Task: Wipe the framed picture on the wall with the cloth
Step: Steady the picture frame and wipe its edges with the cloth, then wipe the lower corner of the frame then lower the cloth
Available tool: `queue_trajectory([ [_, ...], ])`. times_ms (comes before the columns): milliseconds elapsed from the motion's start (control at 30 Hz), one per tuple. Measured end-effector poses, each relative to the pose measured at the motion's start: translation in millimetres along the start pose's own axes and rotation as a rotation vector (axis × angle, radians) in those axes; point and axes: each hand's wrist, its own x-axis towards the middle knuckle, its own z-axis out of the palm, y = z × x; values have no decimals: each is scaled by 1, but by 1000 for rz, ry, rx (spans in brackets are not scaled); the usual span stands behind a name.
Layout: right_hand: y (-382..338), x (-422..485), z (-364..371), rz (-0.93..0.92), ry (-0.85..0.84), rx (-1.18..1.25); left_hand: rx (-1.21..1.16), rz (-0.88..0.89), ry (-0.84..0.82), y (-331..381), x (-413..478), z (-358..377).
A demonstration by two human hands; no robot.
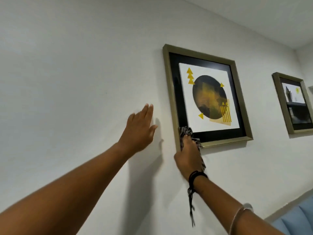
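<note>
Framed picture (207, 96) hangs on the white wall (76, 65), right of centre in your view, gold-toned frame, black mat, print with a dark circle and yellow triangles. Your right hand (188, 157) is at its lower left corner, clenched around the cloth (186, 131), a dark striped rag. The bunched top of the cloth presses on the black mat just inside the corner; the rest spills over the bottom frame rail and trails down beside your wrist. Hand itself overlaps the bottom left of the frame. Dark cord bracelet (197, 175) on that wrist, loose ends dangling; thin metal bangle (237, 216) further down the forearm. Your left hand (139, 130) is released, fingers straight and together, palm toward the wall, left of the frame and not touching it. Can't tell if the palm actually contacts the wall; its shadow sits close beside it. Second framed picture (293, 102) hangs further right on the same wall, well apart from the first. Light blue upholstery (298, 217) shows at the bottom right corner.
</note>
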Motion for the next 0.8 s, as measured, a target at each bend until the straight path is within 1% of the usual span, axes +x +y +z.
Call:
queue_trajectory([
  [100, -2, -3, -11, 22, 35, 102, 57, 181, -22, -18, -70, -3],
  [133, -5, -5, -13, 32, 48, 151, 63, 208, -28, -24, -94, -6],
  [233, -15, -20, -20, 46, 53, 311, -20, 161, -43, -28, -155, -9],
  [333, -32, -42, -25, 119, 11, 449, -177, 31, -12, -19, -199, -12],
  [433, -42, -94, -30, 364, -158, 727, -478, -230, -6, 7, -253, -12],
  [500, -35, -145, -24, 526, -381, 828, -706, -456, -30, 30, -296, -7],
  [600, -3, -251, -2, 788, -758, 914, -988, -926, -165, 68, -387, 13],
  [633, 12, -296, 7, 899, -875, 909, -1062, -1094, -243, 82, -428, 19],
  [700, 46, -383, 22, 1068, -1066, 800, -1202, -1374, -408, 111, -506, 27],
  [733, 66, -426, 28, 1170, -1125, 717, -1276, -1504, -474, 126, -547, 28],
  [767, 86, -468, 31, 1279, -1149, 638, -1327, -1629, -517, 140, -584, 25],
  [800, 105, -513, 36, 1385, -1166, 577, -1336, -1765, -551, 155, -625, 25],
])
